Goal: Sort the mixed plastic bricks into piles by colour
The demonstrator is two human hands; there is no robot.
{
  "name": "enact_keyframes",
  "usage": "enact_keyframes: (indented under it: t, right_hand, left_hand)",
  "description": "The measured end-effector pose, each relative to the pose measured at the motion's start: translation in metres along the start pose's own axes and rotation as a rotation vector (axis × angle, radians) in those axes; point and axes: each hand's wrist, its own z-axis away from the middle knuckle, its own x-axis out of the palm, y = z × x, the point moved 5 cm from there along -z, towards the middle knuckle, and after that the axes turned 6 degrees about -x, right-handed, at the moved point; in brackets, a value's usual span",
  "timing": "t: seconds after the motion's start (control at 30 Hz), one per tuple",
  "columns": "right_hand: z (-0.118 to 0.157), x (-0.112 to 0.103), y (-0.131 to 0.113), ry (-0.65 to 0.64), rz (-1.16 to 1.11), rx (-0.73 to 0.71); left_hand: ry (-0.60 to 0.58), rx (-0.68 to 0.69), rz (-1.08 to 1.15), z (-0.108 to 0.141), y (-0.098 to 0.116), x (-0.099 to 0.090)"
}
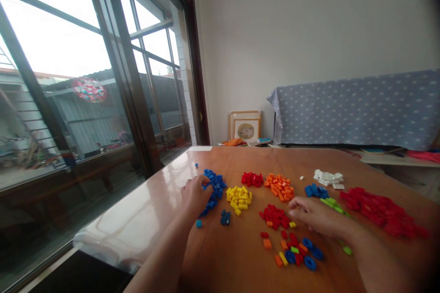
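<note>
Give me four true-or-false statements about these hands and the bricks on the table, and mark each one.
1. The left hand touches a pile of blue plastic bricks. True.
2. The right hand touches the yellow bricks. False: it is beside a pile of red plastic bricks.
3. The bricks sit in a plastic tray. False: they lie directly on a polished wooden table.
4. A pile of white plastic bricks lies beyond the right hand. True.
</note>
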Motion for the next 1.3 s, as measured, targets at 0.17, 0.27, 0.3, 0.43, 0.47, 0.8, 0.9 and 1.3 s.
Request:
enact_keyframes:
  t: [0.17,0.27,0.3,0.43,0.47,0.8,0.9,1.3]
  right_hand:
    - [-0.005,0.005,0.015,-0.020,-0.028,0.013]
    - [-0.008,0.007,0.021,-0.025,-0.037,0.020]
    - [-0.009,0.006,0.022,-0.021,-0.040,0.020]
    - [-0.008,0.002,0.018,0.015,-0.042,0.001]
    - [-0.006,0.001,0.016,0.018,-0.036,0.002]
    - [0.011,-0.008,-0.011,0.004,-0.028,0.119]
    - [0.012,-0.010,-0.015,0.008,-0.042,0.101]
    - [0.010,-0.019,-0.018,0.126,0.002,-0.007]
  left_hand:
    - [0.035,-0.138,-0.045,-0.016,-0.040,0.003]
    - [0.042,-0.143,-0.035,-0.019,-0.051,0.007]
    - [0.055,-0.145,-0.029,-0.019,-0.053,0.008]
    - [0.120,-0.121,0.011,-0.013,-0.048,0.007]
    - [0.134,-0.088,0.025,-0.010,-0.040,0.006]
    - [-0.248,0.664,0.211,0.086,0.118,0.019]
    - [-0.387,0.790,0.174,0.118,0.149,0.029]
    - [-0.506,0.958,-0.009,0.153,0.206,0.072]
